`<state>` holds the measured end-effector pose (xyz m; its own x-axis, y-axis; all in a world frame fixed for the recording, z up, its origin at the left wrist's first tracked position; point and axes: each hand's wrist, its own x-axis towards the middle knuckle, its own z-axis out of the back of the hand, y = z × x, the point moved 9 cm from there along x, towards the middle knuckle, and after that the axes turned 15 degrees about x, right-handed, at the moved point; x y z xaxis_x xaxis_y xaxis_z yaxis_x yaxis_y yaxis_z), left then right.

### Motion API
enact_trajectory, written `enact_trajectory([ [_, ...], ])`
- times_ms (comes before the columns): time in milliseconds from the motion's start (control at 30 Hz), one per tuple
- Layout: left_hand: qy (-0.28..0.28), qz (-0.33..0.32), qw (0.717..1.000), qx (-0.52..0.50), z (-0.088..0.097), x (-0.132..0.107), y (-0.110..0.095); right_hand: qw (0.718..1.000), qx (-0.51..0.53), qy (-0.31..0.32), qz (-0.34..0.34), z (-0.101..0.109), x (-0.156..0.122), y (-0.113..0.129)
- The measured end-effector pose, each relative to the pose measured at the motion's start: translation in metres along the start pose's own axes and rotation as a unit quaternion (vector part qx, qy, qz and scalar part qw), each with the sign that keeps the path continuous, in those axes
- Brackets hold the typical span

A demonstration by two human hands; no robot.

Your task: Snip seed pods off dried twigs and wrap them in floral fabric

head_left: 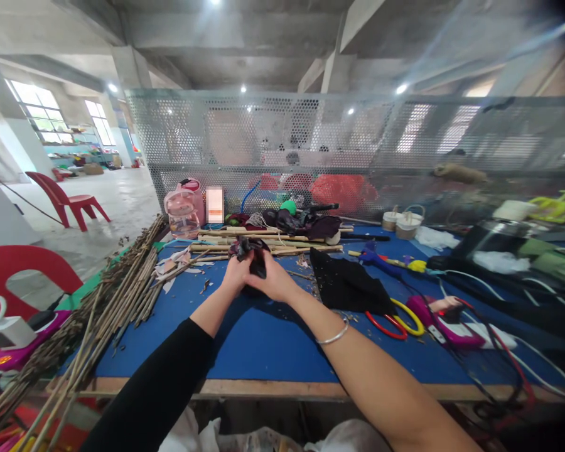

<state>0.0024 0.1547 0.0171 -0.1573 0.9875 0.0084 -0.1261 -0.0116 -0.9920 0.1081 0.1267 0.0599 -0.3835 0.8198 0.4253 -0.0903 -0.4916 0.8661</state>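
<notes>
Over the middle of the blue table top (273, 351), my left hand (235, 274) and my right hand (275, 277) close around a dark, crumpled bundle (248, 246). It looks like black plastic or cloth, its lower part shaded and partly covered by my fingers. Just behind it lie several pale sticks (306, 250). A black cloth (348, 282) is spread to the right of my right hand, with a red loop handle (387, 328) and a yellow loop handle (412, 316) sticking out from its edge.
Long dry stalks (134, 285) are heaped along the left side. A pink-lidded water jug (182, 213) stands at the back left, before a perforated metal screen (235, 135). At right, cables trail from a purple power strip (452, 326). Small white baskets (407, 226) stand behind.
</notes>
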Motion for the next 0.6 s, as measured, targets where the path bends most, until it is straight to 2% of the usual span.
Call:
enact_trajectory([
  [100,0.022,0.083,0.987,-0.138,-0.008,-0.012,0.005,0.992,-0.092,0.045,-0.075,-0.008,-0.004,-0.009],
  [200,0.100,0.119,0.958,-0.240,-0.025,-0.025,-0.004,0.982,-0.111,0.095,-0.117,-0.012,-0.004,-0.015],
  [300,0.164,0.123,0.951,-0.232,-0.038,-0.033,-0.010,0.974,-0.168,0.112,-0.106,-0.010,-0.001,-0.010],
  [367,0.156,0.110,0.963,-0.188,-0.037,-0.032,-0.007,0.967,-0.208,0.089,-0.117,-0.003,0.001,-0.008],
  [433,0.131,0.095,0.973,-0.166,-0.032,-0.027,-0.003,0.975,-0.174,0.068,-0.123,0.002,0.002,-0.009],
  [533,0.107,0.055,0.975,-0.188,-0.024,-0.017,-0.006,0.990,-0.005,0.041,-0.135,0.006,0.004,-0.014],
  [600,0.084,0.012,0.981,-0.172,-0.016,-0.012,-0.013,0.983,0.085,0.054,-0.151,0.003,0.003,-0.020],
])
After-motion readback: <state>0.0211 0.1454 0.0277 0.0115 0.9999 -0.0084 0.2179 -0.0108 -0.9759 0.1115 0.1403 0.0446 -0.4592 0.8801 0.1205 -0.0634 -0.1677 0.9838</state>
